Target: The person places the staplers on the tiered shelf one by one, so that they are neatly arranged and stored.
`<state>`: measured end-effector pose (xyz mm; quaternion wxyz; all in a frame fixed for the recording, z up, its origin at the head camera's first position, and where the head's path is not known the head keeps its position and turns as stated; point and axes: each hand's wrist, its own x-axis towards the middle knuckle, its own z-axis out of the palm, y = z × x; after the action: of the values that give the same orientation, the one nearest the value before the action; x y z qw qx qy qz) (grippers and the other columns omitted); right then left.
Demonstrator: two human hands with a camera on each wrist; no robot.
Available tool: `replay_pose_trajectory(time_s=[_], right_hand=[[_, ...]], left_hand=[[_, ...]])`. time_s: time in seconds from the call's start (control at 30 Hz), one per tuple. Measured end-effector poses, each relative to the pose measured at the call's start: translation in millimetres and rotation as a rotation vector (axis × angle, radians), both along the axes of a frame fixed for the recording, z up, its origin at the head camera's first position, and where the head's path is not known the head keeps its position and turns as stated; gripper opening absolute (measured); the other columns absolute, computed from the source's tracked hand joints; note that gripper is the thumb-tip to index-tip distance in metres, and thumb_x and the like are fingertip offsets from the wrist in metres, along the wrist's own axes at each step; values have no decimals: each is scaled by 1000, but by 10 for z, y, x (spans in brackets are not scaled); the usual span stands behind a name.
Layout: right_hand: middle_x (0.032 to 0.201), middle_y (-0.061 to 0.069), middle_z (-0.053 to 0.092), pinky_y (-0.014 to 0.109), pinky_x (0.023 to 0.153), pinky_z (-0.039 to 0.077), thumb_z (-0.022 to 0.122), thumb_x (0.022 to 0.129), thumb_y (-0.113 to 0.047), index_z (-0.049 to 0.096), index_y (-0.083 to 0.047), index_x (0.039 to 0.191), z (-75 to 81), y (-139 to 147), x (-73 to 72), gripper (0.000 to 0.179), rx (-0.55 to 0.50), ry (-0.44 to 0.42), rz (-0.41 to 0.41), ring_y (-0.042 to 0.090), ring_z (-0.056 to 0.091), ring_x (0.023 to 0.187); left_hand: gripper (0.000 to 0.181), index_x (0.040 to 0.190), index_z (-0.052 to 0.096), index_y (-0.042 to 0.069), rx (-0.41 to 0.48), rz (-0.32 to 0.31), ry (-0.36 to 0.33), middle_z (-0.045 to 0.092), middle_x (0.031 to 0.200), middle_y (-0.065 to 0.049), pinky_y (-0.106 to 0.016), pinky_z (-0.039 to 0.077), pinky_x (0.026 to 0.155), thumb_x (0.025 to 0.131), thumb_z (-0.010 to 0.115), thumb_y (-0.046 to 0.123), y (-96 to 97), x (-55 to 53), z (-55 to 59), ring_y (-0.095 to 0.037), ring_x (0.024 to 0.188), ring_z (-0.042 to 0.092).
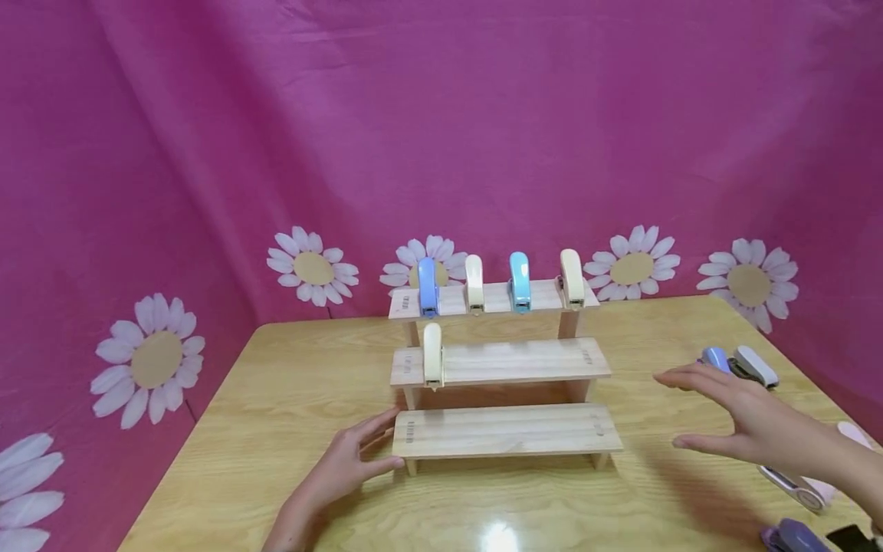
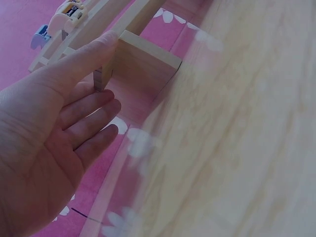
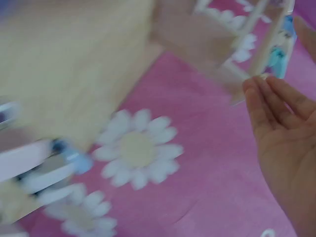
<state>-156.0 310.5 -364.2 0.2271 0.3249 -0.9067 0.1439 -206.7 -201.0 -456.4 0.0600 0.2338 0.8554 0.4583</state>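
Observation:
A three-tier wooden stand (image 1: 507, 431) is on the table. My left hand (image 1: 348, 460) holds the left end of its lowest shelf, thumb at the front corner and fingers toward the back. On the top shelf stand a blue stapler (image 1: 428, 285), a cream stapler (image 1: 474, 282), a light blue stapler (image 1: 520, 280) and another cream stapler (image 1: 572, 277). One more cream stapler (image 1: 432, 354) is at the left of the middle shelf. Over the table, right of the stand, my right hand (image 1: 755, 422) hovers with spread fingers and nothing in it.
Along the table's right side lie a blue stapler (image 1: 716, 358), a white stapler (image 1: 756, 366), a pink-and-white stapler (image 1: 796, 487) partly behind the right arm, and a purple stapler (image 1: 796, 536). A pink curtain (image 1: 441, 138) with daisies surrounds the table (image 1: 276, 383).

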Motion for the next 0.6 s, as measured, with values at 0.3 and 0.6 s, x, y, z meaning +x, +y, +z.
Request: replay_pose_trajectory(time_s=[0.3, 0.6], right_hand=[[123, -28, 55, -9, 81, 35, 94, 46, -31, 66, -19, 119, -484, 641, 372, 78, 12, 45, 4, -26, 35, 122], [130, -33, 48, -11, 93, 24, 94, 48, -27, 64, -17, 120, -806, 1073, 656, 79, -2, -83, 85, -25, 31, 126]], left_hand=[[76, 148, 41, 3, 24, 0, -11, 45, 149, -23, -47, 46, 108, 86, 74, 31, -7, 27, -15, -40, 130, 53], [75, 148, 41, 5, 17, 6, -9, 47, 148, -22, -45, 47, 108, 86, 75, 30, 25, 33, 9, -39, 130, 54]])
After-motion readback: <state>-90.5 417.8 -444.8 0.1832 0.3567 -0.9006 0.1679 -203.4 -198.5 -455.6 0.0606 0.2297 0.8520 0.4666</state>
